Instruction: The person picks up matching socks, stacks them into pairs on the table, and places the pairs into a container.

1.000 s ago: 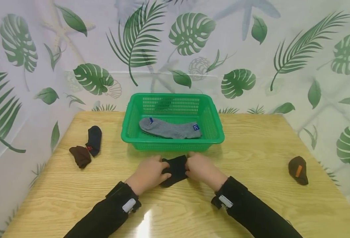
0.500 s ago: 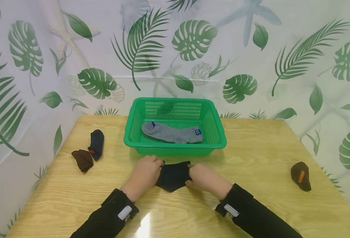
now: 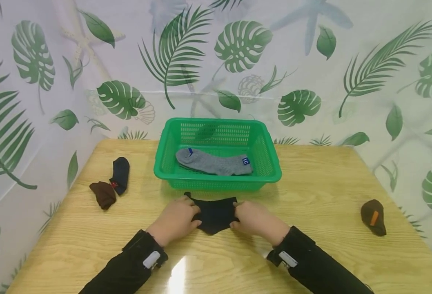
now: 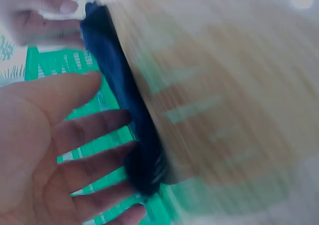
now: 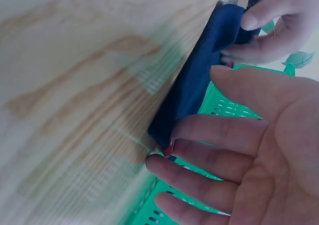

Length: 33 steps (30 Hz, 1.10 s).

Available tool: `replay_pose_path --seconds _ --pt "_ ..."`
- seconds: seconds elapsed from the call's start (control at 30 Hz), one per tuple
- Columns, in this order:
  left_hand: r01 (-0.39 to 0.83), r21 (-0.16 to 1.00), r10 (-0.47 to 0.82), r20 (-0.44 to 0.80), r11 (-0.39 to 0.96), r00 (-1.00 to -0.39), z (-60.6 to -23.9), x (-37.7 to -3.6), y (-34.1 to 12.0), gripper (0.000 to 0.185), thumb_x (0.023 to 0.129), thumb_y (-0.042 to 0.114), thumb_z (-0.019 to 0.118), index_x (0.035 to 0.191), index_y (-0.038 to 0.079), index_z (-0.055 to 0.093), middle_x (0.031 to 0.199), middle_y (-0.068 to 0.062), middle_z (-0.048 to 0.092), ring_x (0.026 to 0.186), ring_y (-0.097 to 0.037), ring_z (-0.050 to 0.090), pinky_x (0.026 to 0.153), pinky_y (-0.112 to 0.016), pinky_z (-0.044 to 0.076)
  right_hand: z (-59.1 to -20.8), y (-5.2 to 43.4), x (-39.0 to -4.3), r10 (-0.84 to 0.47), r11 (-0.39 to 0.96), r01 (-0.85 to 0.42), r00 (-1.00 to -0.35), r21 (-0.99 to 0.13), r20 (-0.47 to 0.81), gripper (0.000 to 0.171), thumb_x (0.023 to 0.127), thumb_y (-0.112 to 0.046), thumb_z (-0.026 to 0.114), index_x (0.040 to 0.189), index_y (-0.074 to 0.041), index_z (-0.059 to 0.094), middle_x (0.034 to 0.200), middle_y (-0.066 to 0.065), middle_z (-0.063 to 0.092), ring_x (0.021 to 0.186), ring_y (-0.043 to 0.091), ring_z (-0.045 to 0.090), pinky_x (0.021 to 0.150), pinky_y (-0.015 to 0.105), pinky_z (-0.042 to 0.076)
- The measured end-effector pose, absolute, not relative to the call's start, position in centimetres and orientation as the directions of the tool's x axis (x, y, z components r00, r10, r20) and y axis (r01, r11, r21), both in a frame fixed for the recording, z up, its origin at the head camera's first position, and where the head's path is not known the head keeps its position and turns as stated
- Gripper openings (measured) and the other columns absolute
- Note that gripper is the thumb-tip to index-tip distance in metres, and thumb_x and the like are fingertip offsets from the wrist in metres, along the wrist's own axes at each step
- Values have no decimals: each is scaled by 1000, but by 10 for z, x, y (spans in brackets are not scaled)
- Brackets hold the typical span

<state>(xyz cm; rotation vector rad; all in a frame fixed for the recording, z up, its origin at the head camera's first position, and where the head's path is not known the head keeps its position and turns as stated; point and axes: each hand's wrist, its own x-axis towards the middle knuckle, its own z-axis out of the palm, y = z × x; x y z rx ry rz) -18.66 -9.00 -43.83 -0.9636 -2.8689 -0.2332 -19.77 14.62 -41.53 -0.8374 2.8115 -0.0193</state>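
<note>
A dark navy sock (image 3: 216, 214) lies spread between both hands on the table, just in front of the green basket. My left hand (image 3: 175, 220) touches its left end; in the left wrist view the fingers (image 4: 99, 168) reach nearly straight to the fabric, with the thumb apart from them. At the other end is my right hand (image 3: 258, 220). Its fingers (image 5: 214, 160) extend to the sock's edge in the right wrist view, near a small red mark, and the thumb sits at the near edge. A small dark tip of the sock sticks up beyond the left fingers.
Behind the hands stands the green basket (image 3: 217, 178), holding grey socks (image 3: 214, 162) with blue marks. On the table's left lie another navy sock (image 3: 120, 173) and a brown sock (image 3: 103, 195). A brown sock with an orange mark (image 3: 373, 218) lies far right.
The left hand has moved left, away from the right hand, and the right hand slightly right. The navy sock, bunched between them earlier, now lies wider and flatter. The view has shifted a little.
</note>
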Motion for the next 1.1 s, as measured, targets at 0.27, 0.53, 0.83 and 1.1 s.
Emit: replay_pose_path --seconds 0.27,0.53,0.83,1.1 --pt "443 170 431 104 880 -896 -429 -185 -117 30 86 27 74 101 2 73 104 -14 65 94 -34 63 78 -48 52 -407 150 -198 -547 836 -540 -808 -96 -221 26 86 -27 74 70 -7 68 116 18 67 88 33 67 77 41 55" --pt "571 95 568 55 816 -821 -428 -181 -84 53 88 39 70 123 -1 64 134 -19 55 127 -37 48 104 -50 39 -402 124 -196 -602 789 -610 -748 -69 -279 55 90 -39 68 129 0 61 139 15 53 120 31 57 98 41 47" --pt "445 222 496 -323 868 -806 -435 -176 -80 78 84 58 66 150 27 39 159 -14 23 143 -46 18 105 -73 18 -421 129 -190 -633 763 -612 -645 -207 -428 78 89 -37 70 149 -1 34 159 15 20 146 31 19 114 42 27" --pt "411 265 481 -311 872 -820 -431 -176 -118 72 88 54 65 150 28 40 156 -27 16 144 -45 13 112 -62 16 -417 152 -193 -641 763 -577 -616 -291 -458 76 92 -35 67 151 -3 31 161 13 12 148 30 11 115 43 25"
